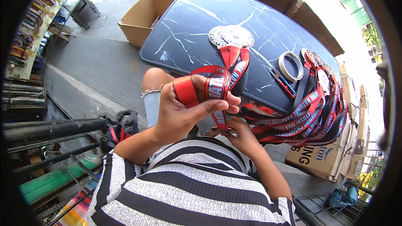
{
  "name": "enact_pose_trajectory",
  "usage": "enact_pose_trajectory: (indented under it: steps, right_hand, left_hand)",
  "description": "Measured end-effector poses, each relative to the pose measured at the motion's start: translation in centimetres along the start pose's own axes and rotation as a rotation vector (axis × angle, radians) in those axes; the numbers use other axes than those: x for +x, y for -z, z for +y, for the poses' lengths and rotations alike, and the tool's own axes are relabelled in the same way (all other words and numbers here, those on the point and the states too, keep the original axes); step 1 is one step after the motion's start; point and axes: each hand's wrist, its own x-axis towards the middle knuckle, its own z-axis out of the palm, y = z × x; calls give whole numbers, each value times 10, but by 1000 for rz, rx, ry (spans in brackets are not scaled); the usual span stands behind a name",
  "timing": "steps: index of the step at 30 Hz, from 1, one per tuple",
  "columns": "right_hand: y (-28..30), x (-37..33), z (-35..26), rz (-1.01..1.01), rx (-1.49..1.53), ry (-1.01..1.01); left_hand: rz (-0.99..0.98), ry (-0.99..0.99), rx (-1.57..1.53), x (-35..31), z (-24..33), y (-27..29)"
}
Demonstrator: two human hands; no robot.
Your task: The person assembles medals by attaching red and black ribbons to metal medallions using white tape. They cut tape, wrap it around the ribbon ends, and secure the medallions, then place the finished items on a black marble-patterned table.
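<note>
My left hand (180, 104) is closed around a red and black printed medal ribbon (185, 92), which loops over the fingers with the thumb pressed on it. From this hand, ribbon runs up to a couple of round medals (231, 37) lying overlapped on the dark marble-patterned table (188, 21). Lower and to the right, my right hand (241, 137) pinches the ribbon's hanging lower part close to my body; its fingertips are partly hidden. A roll of tape (291, 67) and red-and-black-handled scissors (283, 84) lie on the table to the right.
Several more medals (323, 79) rest at the table's right end, their ribbons (301, 121) draping over the near edge. An open cardboard box (142, 16) stands beyond the left corner, with stacked cartons (314, 155) at the right. Black metal railing (58, 132) is at my left.
</note>
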Motion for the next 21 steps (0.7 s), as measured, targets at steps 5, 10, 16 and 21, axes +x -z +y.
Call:
enact_pose_trajectory:
  steps: [5,10,16,21]
  right_hand:
    - [-17,22,22,-104,-139,-79]
    - [-28,43,64,-147,-142,-28]
    - [-54,42,120,-181,72,-97]
    - [-59,46,139,-289,201,-154]
  left_hand:
    - [33,31,85,-8,-6,-2]
    - [-129,-13,384,-20,-15,-9]
    - [-277,100,171,-31,-7,-7]
    - [-29,-2,271,-20,2,15]
